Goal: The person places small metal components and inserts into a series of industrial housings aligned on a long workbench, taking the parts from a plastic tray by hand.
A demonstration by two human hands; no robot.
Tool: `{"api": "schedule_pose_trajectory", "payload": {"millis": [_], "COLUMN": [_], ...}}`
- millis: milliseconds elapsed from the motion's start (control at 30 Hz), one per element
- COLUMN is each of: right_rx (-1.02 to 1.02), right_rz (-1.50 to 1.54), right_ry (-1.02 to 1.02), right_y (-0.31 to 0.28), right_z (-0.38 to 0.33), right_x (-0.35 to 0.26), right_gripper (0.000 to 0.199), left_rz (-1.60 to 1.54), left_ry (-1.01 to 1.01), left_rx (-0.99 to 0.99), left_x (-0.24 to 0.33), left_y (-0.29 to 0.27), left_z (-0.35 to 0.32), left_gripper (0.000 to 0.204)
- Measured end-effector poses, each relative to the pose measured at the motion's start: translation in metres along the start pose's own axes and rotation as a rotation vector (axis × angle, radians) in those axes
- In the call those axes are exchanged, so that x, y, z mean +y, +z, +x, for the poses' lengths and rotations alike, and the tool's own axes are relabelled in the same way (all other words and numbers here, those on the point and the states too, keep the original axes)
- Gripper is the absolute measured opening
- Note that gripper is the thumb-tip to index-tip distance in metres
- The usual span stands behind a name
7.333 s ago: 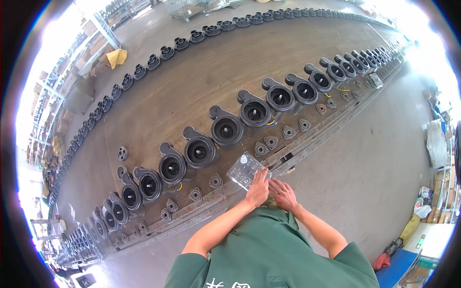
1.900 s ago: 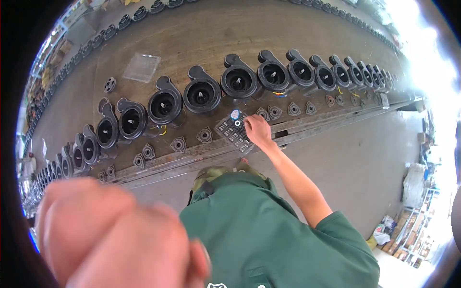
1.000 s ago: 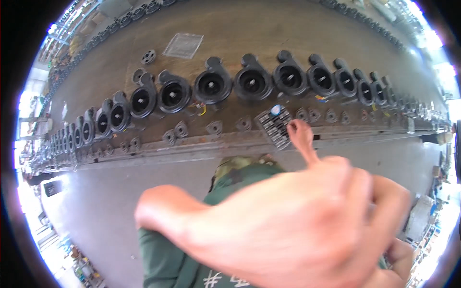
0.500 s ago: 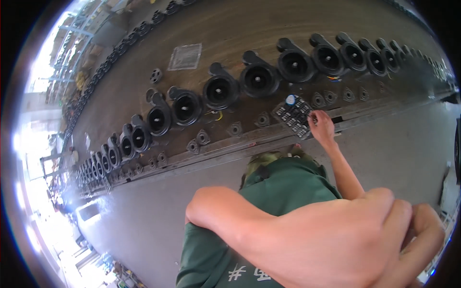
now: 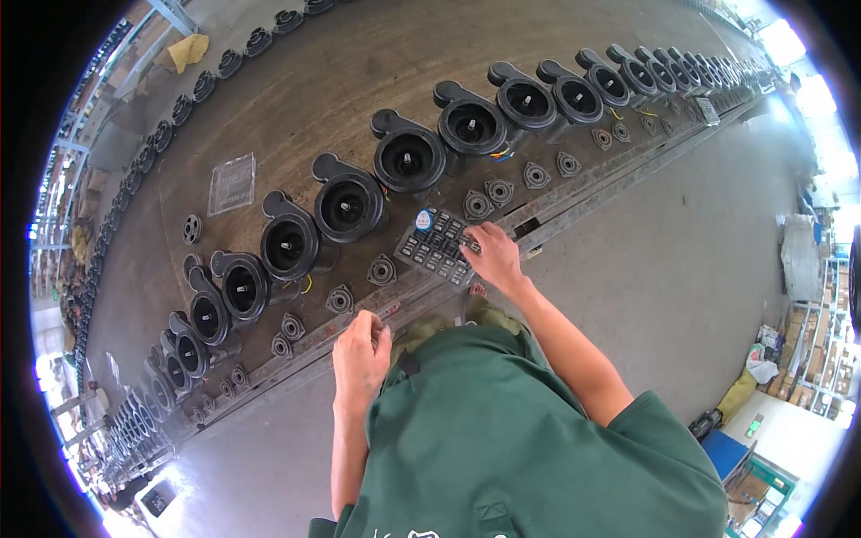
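A clear plastic tray (image 5: 402, 252) of small dark parts lies near the bench's front edge. On it sits a round blue-and-white piece (image 5: 424, 220). My right hand (image 5: 493, 257) is at the tray's right side, fingertips bent together over the parts; whatever they grip is hidden. Close to the front edge, left of the tray, my left hand (image 5: 359, 359) is raised with fingers curled together, and I cannot see what is in them. Between the hands lie flanged round metal parts (image 5: 381, 270). Beyond the tray stand black round housings (image 5: 408, 160), each with a shaft in its middle.
The row of housings runs along the brown bench (image 5: 296, 117) to both sides. More flanged parts (image 5: 535, 175) lie right of the tray. A clear flat plastic piece (image 5: 232, 184) and a holed disc (image 5: 192, 229) lie farther back. A metal rail (image 5: 574, 204) edges the bench.
My left arm, stretched across my body to the right before, is now down on the left by the bench edge. My right hand stays at the tray. The view has turned.
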State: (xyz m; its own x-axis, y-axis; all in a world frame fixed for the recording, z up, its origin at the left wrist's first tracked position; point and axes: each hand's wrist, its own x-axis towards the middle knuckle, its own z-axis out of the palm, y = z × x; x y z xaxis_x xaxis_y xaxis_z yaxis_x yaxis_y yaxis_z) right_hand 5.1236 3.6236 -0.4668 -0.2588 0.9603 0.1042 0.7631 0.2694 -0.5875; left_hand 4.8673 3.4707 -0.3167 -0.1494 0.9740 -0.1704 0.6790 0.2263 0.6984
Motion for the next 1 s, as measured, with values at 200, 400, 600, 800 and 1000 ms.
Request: {"api": "schedule_pose_trajectory", "payload": {"millis": [200,400,600,800,1000], "right_rx": [-0.038,-0.085,-0.123,-0.104,-0.016], "right_rz": [-0.07,-0.034,-0.046,0.153,0.398], "right_ry": [-0.165,-0.141,-0.219,-0.012,0.225], "right_y": [0.011,0.007,0.009,-0.001,-0.004], "right_z": [0.009,0.009,0.014,0.017,-0.011], "right_x": [0.0,0.005,0.004,0.008,0.037], "right_gripper": [0.026,0.03,0.029,0.028,0.031], "left_rz": [-0.065,-0.07,-0.041,0.012,0.035], "left_ry": [-0.018,-0.01,-0.045,-0.03,-0.08], "left_rx": [-0.045,-0.056,-0.082,-0.085,-0.135], "left_x": [0.002,0.003,-0.012,-0.028,-0.031], "left_y": [0.029,0.036,0.04,0.049,0.061], "left_z": [-0.004,-0.002,-0.007,-0.007,-0.001], "left_gripper": [0.012,0.014,0.016,0.018,0.02]}}
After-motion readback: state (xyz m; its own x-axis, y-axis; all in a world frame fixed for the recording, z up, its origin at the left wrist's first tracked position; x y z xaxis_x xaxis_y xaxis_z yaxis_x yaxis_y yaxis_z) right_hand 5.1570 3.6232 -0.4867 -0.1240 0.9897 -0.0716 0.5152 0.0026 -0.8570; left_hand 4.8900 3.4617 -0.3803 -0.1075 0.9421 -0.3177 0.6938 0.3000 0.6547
